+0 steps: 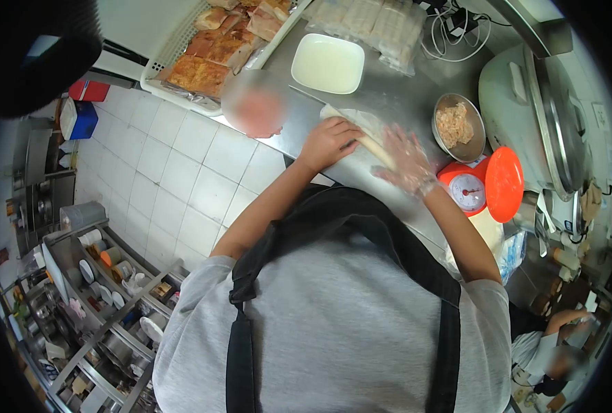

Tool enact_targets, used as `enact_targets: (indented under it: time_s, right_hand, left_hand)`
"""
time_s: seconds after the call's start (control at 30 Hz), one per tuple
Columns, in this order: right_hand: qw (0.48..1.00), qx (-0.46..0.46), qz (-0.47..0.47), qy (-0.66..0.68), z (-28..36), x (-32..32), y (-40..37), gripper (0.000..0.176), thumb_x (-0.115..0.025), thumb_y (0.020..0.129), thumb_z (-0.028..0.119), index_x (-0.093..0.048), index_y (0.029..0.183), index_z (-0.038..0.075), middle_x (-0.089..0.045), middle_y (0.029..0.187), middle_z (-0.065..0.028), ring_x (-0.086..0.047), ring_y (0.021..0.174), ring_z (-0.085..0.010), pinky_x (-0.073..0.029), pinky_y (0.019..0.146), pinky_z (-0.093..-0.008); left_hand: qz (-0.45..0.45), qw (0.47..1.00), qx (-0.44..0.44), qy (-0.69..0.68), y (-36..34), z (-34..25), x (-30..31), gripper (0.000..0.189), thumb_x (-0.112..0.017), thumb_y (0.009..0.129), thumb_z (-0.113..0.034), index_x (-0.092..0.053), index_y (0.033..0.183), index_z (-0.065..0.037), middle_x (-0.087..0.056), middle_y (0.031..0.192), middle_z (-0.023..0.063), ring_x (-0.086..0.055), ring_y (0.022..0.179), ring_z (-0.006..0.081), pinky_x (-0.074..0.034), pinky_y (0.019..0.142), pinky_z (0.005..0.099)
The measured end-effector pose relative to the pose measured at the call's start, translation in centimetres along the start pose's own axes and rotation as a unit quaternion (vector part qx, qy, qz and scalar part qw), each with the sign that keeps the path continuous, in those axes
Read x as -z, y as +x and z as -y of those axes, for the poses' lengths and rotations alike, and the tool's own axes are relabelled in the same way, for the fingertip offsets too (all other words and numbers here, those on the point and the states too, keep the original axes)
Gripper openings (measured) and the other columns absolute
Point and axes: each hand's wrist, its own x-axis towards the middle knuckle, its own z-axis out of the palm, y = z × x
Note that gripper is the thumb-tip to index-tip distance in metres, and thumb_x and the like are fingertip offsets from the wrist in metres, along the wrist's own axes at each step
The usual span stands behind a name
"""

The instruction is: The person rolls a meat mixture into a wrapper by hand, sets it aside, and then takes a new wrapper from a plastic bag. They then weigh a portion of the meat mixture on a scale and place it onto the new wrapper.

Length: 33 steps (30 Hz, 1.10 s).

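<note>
A long pale roll in a thin wrapper [374, 146] lies on the steel table in front of me, with a loose flap of wrapper on its far side. My left hand [332, 141], bare, has its fingers bent together over the roll's left part. Wearing a clear plastic glove, my right hand [409, 164] rests with spread fingers at the roll's right end. Just right of it stands a metal bowl [480, 141] of pinkish chopped filling [455, 124]. Beyond the roll sits a white square dish [328, 63] with pale contents.
An orange kitchen scale [467, 191] stands right of my glove. Bagged pale rolls [378, 27] and a white cable [450, 41] lie at the back. A white basket [156, 74] holds browned meat slabs [213, 58]. A large lidded pot [519, 103] stands right. Another person [543, 351] works at lower right.
</note>
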Motion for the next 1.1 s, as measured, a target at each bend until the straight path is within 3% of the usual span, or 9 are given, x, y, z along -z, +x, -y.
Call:
enact_targets:
  time_s: [0.13,0.17,0.33,0.43,0.73,0.83,0.93,1.03,1.1]
  right_hand:
    - [0.996,-0.024,0.078,-0.039,-0.4,1.9,-4.1,0.101,-0.049,0.086,0.074,-0.031,0.152,0.000,-0.028,0.161,-0.0117,-0.018,0.151,-0.0339,-0.013,0.122,-0.0534]
    - [0.998,-0.014,0.052,-0.017,-0.5,1.9,-3.7,0.098,-0.048,0.087,0.073,-0.032,0.152,0.002,-0.029,0.161,-0.0110,-0.018,0.151,-0.0338,-0.014,0.122,-0.0536]
    - [0.990,0.097,-0.046,0.087,0.0,-1.3,4.4,0.084,-0.044,0.092,0.069,-0.040,0.150,0.008,-0.030,0.161,-0.0083,-0.018,0.151,-0.0334,-0.016,0.121,-0.0548]
    - [0.992,0.121,-0.008,0.014,2.3,1.0,7.8,0.082,-0.043,0.094,0.068,-0.036,0.153,0.011,-0.028,0.162,-0.0084,-0.018,0.151,-0.0333,-0.016,0.121,-0.0545]
    - [0.999,-0.037,0.038,-0.003,0.3,-0.6,-0.7,0.085,-0.040,0.095,0.066,-0.026,0.156,0.009,-0.023,0.164,-0.0092,-0.018,0.151,-0.0334,-0.014,0.122,-0.0529]
    - [0.999,-0.033,0.015,0.026,1.2,1.1,-4.3,0.076,-0.043,0.097,0.061,-0.039,0.151,0.008,-0.037,0.157,-0.0120,-0.024,0.149,-0.0330,-0.013,0.123,-0.0529]
    - [0.996,-0.053,-0.018,0.070,0.6,1.5,-6.1,0.059,-0.048,0.097,0.052,-0.061,0.132,0.007,-0.055,0.142,-0.0141,-0.038,0.141,-0.0345,-0.024,0.119,-0.0497]
    - [0.984,-0.093,-0.092,0.125,0.0,-1.2,-3.4,0.041,-0.059,0.093,0.040,-0.071,0.113,0.007,-0.065,0.128,-0.0123,-0.051,0.128,-0.0342,-0.038,0.109,-0.0454]
    - [0.946,-0.113,-0.205,0.226,2.9,0.1,-1.6,0.033,-0.064,0.089,0.033,-0.072,0.109,0.008,-0.068,0.120,-0.0117,-0.056,0.117,-0.0337,-0.043,0.101,-0.0444]
  left_hand:
    - [0.006,1.000,-0.015,0.017,0.2,0.1,0.2,0.022,-0.076,0.077,-0.014,-0.071,0.098,-0.013,-0.068,0.100,0.0011,-0.061,0.101,0.0251,-0.048,0.091,0.0400]
    - [0.012,1.000,-0.010,0.015,0.2,0.1,0.3,0.022,-0.076,0.076,-0.014,-0.071,0.098,-0.013,-0.068,0.099,0.0011,-0.061,0.101,0.0252,-0.048,0.091,0.0403]
    - [0.062,0.998,-0.026,0.018,0.5,0.6,1.1,0.022,-0.077,0.076,-0.016,-0.071,0.097,-0.015,-0.068,0.099,-0.0001,-0.061,0.102,0.0232,-0.047,0.089,0.0392]
    - [0.095,0.994,-0.052,0.034,0.8,1.1,1.6,0.022,-0.077,0.077,-0.018,-0.071,0.098,-0.016,-0.068,0.099,-0.0010,-0.061,0.100,0.0220,-0.047,0.088,0.0384]
    - [0.116,0.990,-0.066,0.049,1.0,1.6,1.5,0.028,-0.073,0.082,-0.024,-0.069,0.109,-0.017,-0.064,0.105,-0.0014,-0.057,0.102,0.0222,-0.045,0.091,0.0380]
    - [0.163,0.983,-0.071,0.035,1.6,1.9,1.3,0.029,-0.072,0.082,-0.025,-0.069,0.110,-0.017,-0.063,0.105,-0.0002,-0.056,0.102,0.0232,-0.045,0.090,0.0382]
    - [0.188,0.979,-0.071,0.015,2.5,2.1,1.5,0.025,-0.072,0.083,-0.025,-0.070,0.107,-0.016,-0.064,0.102,0.0016,-0.057,0.100,0.0248,-0.045,0.090,0.0380]
    - [0.218,0.975,-0.040,-0.015,3.3,1.9,1.7,0.022,-0.071,0.084,-0.024,-0.071,0.103,-0.014,-0.065,0.100,0.0032,-0.057,0.099,0.0263,-0.045,0.090,0.0390]
    - [0.222,0.974,-0.016,-0.036,3.7,1.8,1.7,0.020,-0.071,0.085,-0.025,-0.072,0.102,-0.013,-0.066,0.099,0.0040,-0.058,0.098,0.0272,-0.044,0.090,0.0402]
